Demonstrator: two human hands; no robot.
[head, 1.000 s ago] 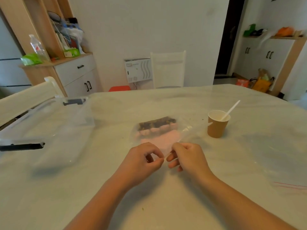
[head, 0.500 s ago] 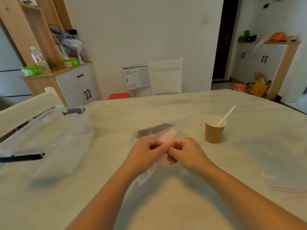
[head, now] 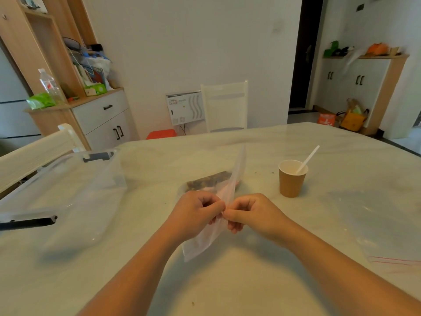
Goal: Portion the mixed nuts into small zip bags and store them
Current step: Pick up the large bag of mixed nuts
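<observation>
Right now, both hands up over the marble table (head: 250, 290), meeting at the middle. Left hand (head: 196, 212) curled, thumb and fingers pinching one edge of a small clear zip bag (head: 230, 195); right hand (head: 252, 213) curled the same way, pinching the bag from the other side, knuckles almost touching the left's. Bag held edge-on, lifted off the table, one end pointing up and away toward the far side, the other hanging below the hands. Faint pink tint along its strip. Cannot tell whether anything sits inside it.

Just behind the hands, lying flat on the table: a bigger clear bag of mixed nuts (head: 208, 182), dark contents showing through, partly hidden by the held bag. Off to the right, standing upright and well apart from the hands, a brown paper cup (head: 291, 181) with a white plastic spoon (head: 307, 159) leaning out of it. Over on the left, a large clear storage box (head: 75, 197) with dark clip handles. Near the right edge, flat on the table, another clear zip bag (head: 391, 261) with a red seal line.
</observation>
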